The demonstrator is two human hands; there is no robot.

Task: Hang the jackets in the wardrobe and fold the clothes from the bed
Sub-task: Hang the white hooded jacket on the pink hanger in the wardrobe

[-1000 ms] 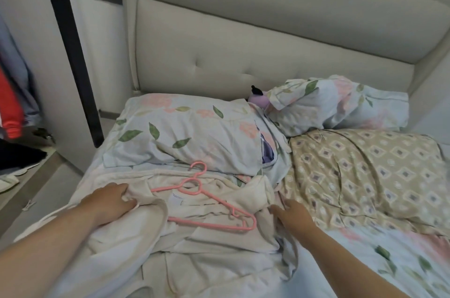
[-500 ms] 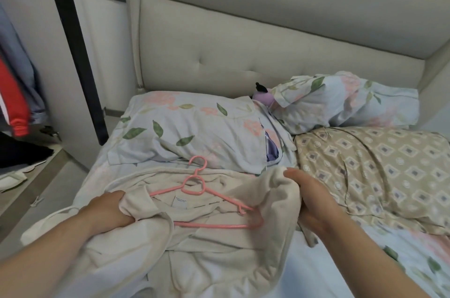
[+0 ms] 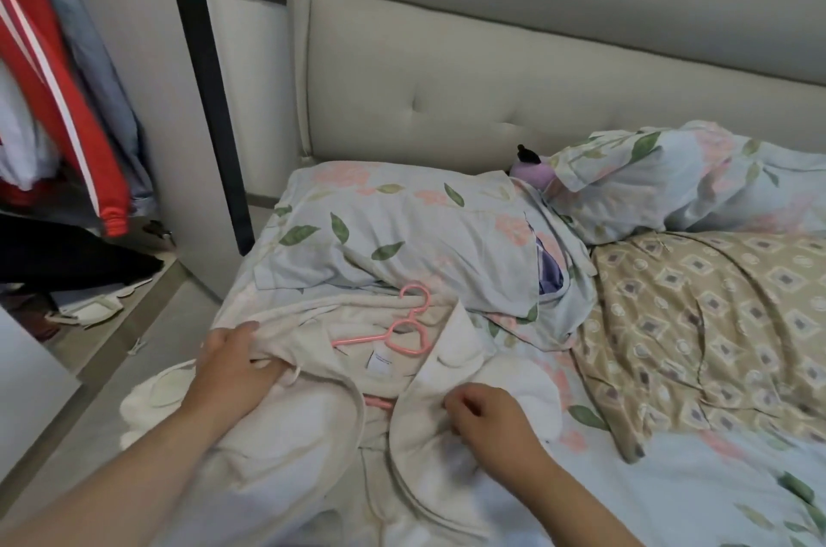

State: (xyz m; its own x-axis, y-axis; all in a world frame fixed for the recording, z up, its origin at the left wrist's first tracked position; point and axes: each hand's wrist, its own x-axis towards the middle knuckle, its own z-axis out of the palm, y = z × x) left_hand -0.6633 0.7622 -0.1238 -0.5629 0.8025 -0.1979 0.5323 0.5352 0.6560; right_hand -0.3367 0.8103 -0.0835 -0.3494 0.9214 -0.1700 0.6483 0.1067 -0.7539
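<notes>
I see the bed [image 3: 697, 497] filling most of the view, with its padded headboard [image 3: 447, 68] behind it. The open wardrobe [image 3: 187, 99] stands at the left edge; a red jacket [image 3: 58, 68] with white stripes hangs inside it among other garments.

A beige patterned blanket [image 3: 715, 323] covers the right side of the bed. Two floral pillows lie against the headboard: the left pillow [image 3: 393, 233] and the right pillow [image 3: 697, 184].

The cream jacket [image 3: 286, 457] lies spread on the near left part of the bed, just in front of the left pillow, with one sleeve hanging over the bed's left edge. Its fronts are open and a white label [image 3: 380, 359] shows at the neck.

The left hand [image 3: 234, 361] grips a fold of the jacket's left front, fingers curled into the cloth. The right hand [image 3: 489, 417] pinches the jacket's right front panel with curled fingers.

The pink hanger [image 3: 404, 330] lies in the jacket's neck opening, hook pointing toward the left pillow. Both arms of the hanger run under the cloth.

A small purple toy [image 3: 529, 166] sits between the two pillows.
</notes>
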